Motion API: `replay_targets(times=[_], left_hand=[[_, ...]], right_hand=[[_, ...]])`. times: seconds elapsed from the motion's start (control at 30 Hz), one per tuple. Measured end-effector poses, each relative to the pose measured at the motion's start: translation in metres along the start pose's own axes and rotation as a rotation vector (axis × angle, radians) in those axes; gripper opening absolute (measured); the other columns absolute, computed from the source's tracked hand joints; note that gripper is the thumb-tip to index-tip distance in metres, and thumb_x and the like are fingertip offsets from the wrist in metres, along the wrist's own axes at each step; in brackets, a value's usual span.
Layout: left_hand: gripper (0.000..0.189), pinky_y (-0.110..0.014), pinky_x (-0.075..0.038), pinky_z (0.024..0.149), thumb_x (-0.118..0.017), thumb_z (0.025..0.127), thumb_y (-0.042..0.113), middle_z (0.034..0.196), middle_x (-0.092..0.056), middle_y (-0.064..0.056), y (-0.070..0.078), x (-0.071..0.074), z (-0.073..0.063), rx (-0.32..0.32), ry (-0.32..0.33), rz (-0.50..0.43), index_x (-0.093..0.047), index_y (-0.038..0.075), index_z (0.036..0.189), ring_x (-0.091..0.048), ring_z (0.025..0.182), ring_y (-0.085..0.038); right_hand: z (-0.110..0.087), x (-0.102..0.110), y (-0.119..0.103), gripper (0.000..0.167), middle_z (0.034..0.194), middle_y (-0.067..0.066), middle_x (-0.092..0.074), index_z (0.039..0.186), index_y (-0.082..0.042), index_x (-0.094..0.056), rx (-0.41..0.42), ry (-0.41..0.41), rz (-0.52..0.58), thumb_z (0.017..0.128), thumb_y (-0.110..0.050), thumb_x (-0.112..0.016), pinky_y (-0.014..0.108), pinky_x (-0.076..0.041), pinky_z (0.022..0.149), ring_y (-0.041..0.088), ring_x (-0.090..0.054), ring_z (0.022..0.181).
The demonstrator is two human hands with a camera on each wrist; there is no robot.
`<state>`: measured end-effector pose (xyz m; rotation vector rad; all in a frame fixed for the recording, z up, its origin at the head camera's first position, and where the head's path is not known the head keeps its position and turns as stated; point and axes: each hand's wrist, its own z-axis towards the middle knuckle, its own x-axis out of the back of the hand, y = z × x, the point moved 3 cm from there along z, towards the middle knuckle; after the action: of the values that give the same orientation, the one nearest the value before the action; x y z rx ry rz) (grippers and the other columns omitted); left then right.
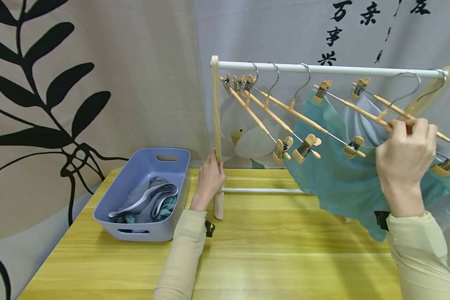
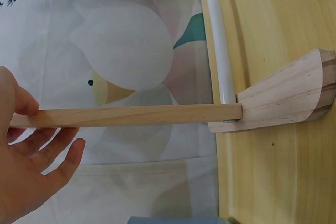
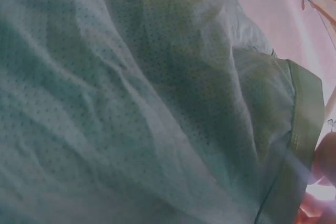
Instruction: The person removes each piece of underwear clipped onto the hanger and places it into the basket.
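My left hand (image 1: 210, 177) grips the left wooden post (image 1: 216, 112) of a small clothes rack. In the left wrist view, the thumb and fingers lie on either side of that post (image 2: 142, 115). On the right, my right hand (image 1: 406, 158) holds the wooden bar of a clip hanger (image 1: 354, 108) whose hook is on the white rail (image 1: 277, 66). A teal garment (image 1: 341, 179) hangs from its clips. Behind it a grey-blue garment (image 1: 363, 114) hangs on another hanger. The teal cloth (image 3: 131, 103) fills most of the right wrist view, with blurred fingertips at its edge.
Three bare clip hangers (image 1: 281, 121) hang on the rail's left half. Left of the rack, a blue plastic basket (image 1: 135, 164) holds crumpled grey and teal clothes (image 1: 150, 200). A lower white bar (image 1: 262, 190) runs just above the wooden table (image 1: 277, 258). A printed curtain stands behind.
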<state>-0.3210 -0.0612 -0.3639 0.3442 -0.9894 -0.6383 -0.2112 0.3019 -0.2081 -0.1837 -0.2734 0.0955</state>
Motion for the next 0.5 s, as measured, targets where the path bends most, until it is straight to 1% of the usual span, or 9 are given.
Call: replay_targets(times=[0.17, 0.27, 0.5], left_hand=[[0.052, -0.047, -0.054, 0.063, -0.052, 0.094, 0.011, 0.116, -0.060, -0.022, 0.001, 0.000, 0.000, -0.010, 0.002, 0.004, -0.034, -0.001, 0.141, -0.066, 0.077, -0.040], [0.052, -0.047, -0.054, 0.065, -0.051, 0.094, 0.012, 0.117, -0.060, -0.022, 0.001, 0.000, 0.000, -0.005, -0.005, 0.005, -0.033, -0.002, 0.141, -0.066, 0.079, -0.040], [0.052, -0.048, -0.055, 0.066, -0.051, 0.094, 0.012, 0.115, -0.060, -0.022, 0.001, 0.001, 0.000, -0.002, -0.002, -0.003, -0.034, -0.002, 0.141, -0.066, 0.080, -0.040]], right_hand=[[-0.005, -0.001, 0.000, 0.031, 0.095, 0.034, -0.055, 0.100, 0.015, -0.066, 0.010, 0.007, 0.035, 0.096, -0.010, -0.048, 0.060, -0.037, 0.073, 0.050, -0.047, 0.089], [-0.008, -0.001, -0.002, 0.030, 0.095, 0.033, -0.055, 0.100, 0.015, -0.066, 0.014, 0.003, 0.049, 0.096, -0.009, -0.048, 0.059, -0.037, 0.072, 0.049, -0.047, 0.089], [-0.012, -0.001, -0.008, 0.030, 0.094, 0.033, -0.055, 0.101, 0.014, -0.066, 0.038, -0.010, 0.054, 0.096, -0.010, -0.049, 0.058, -0.037, 0.070, 0.048, -0.047, 0.086]])
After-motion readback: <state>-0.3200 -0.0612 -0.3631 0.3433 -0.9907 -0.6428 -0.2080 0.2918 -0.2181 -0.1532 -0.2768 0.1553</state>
